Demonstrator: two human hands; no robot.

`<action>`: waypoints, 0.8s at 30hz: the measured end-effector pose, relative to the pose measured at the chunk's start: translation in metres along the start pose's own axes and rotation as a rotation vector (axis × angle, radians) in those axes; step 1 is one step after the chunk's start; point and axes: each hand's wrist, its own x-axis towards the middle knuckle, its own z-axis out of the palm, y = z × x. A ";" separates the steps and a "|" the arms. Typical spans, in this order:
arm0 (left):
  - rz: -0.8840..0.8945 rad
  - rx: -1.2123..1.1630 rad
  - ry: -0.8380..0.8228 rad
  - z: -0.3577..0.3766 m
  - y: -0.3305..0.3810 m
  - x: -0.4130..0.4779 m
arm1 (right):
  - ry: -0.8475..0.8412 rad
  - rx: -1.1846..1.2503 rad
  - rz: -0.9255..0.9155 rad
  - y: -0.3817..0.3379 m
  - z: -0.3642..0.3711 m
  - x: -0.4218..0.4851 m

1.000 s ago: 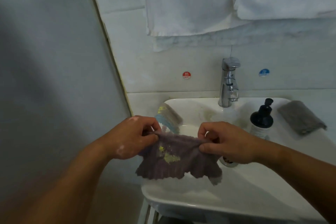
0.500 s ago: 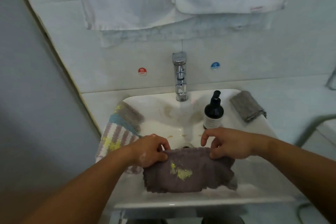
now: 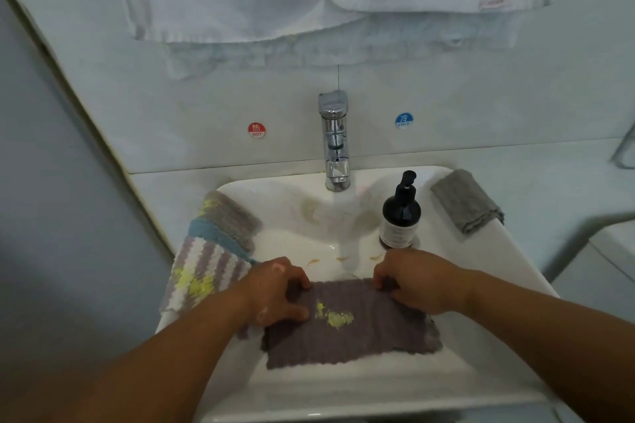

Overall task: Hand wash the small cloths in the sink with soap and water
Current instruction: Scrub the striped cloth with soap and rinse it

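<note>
Two corners of the purple cloth (image 3: 360, 340) are pinched, one by my left grip (image 3: 278, 292), one by my right grip (image 3: 415, 282); it lies spread across the near edge of the sink (image 3: 343, 398), yellow stain (image 3: 335, 316) up, striped cloth (image 3: 206, 268) draped on the sink's left rim

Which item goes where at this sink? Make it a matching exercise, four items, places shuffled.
1. purple-grey ribbed cloth with a yellow stain
2. striped white, lilac and blue cloth
3. folded plain grey cloth
4. dark pump bottle

A. right back corner of the white sink
B. draped over the sink's left rim
C. standing just right of the chrome tap
D. gripped by left hand and right hand

Pairs: 1-D, 2-B, 3-A, 4-C
</note>
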 end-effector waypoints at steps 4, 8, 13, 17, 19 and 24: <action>0.009 0.005 -0.004 0.006 -0.001 -0.001 | 0.307 -0.038 -0.018 -0.023 -0.037 -0.015; 0.008 -0.012 0.021 0.010 -0.002 0.001 | 0.821 0.300 -0.105 -0.053 -0.098 -0.023; 0.005 0.011 0.031 0.009 0.000 0.001 | 1.007 0.403 -0.174 -0.068 -0.137 0.007; 0.008 0.019 0.037 0.011 -0.001 0.001 | 1.026 0.422 -0.169 -0.070 -0.146 0.033; 0.010 0.019 0.039 0.011 -0.002 0.002 | 1.059 0.445 -0.170 -0.070 -0.149 0.037; 0.012 0.014 0.038 0.012 -0.005 0.005 | 1.139 0.381 -0.136 -0.070 -0.157 0.041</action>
